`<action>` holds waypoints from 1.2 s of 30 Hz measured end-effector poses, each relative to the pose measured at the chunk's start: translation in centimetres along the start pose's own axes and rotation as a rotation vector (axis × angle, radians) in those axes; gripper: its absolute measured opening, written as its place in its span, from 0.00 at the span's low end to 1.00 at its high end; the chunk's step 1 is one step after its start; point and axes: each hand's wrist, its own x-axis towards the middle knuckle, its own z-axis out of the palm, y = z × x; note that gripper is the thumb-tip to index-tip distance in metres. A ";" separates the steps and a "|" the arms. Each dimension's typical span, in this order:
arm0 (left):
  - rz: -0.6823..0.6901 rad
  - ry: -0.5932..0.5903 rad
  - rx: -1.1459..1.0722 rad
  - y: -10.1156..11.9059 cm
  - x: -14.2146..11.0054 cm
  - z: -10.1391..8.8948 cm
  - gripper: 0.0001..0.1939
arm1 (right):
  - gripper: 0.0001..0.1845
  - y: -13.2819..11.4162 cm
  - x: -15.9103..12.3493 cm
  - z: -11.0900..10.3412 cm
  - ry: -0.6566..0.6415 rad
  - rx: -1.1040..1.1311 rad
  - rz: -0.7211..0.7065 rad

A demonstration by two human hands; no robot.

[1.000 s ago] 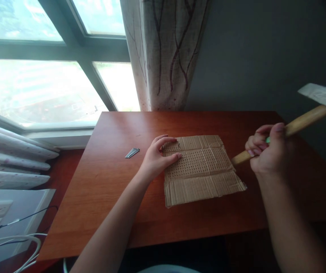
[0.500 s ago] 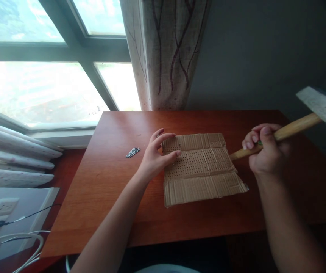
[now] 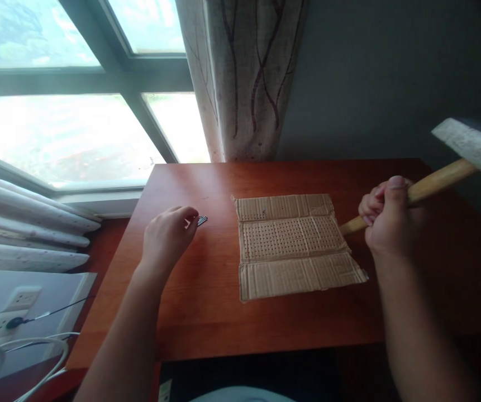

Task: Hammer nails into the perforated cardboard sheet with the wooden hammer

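- The left hand (image 3: pixel 168 234) was left of the middle of the frame, low over the desk (image 3: pixel 198 324). Its fingers were bent and close together, right by the nails (image 3: pixel 203 221). I could not tell if they had pinched one.
- The nails lay in a small bunch to the left of the cardboard (image 3: pixel 286 237), maybe so the left hand could get to them easily.
- The right hand (image 3: pixel 391 220), at the right of the frame, had its fingers wrapped around the wooden handle of the hammer (image 3: pixel 443 180). It held partway along, maybe so the heavy head did not tip too much.
- The cardboard sat on the desk, just right of the middle of the frame, with rows of little holes facing up. Neither hand touched it, so it seemed to stay put by itself.
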 end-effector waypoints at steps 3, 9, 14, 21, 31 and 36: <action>0.012 -0.086 0.189 0.4 -0.5 0.5 0.14 | 0.19 0.2 -0.1 0.0 0.006 0.003 -0.023; 0.042 -0.112 0.290 1.1 -0.2 1.4 0.18 | 0.19 0.3 0.0 0.1 0.018 0.003 -0.061; 0.038 -0.124 0.311 1.1 -0.3 1.6 0.18 | 0.19 0.3 0.0 0.0 0.012 0.000 -0.050; 0.059 -0.149 0.313 1.2 -0.3 1.8 0.19 | 0.19 0.2 -0.1 0.0 0.010 -0.013 -0.048; 0.043 -0.072 0.082 1.8 -0.2 1.4 0.09 | 0.22 1.0 0.3 0.0 0.048 0.028 -0.103; 0.023 0.095 -0.672 2.9 0.3 0.9 0.09 | 0.22 1.1 0.4 0.0 0.052 0.037 -0.098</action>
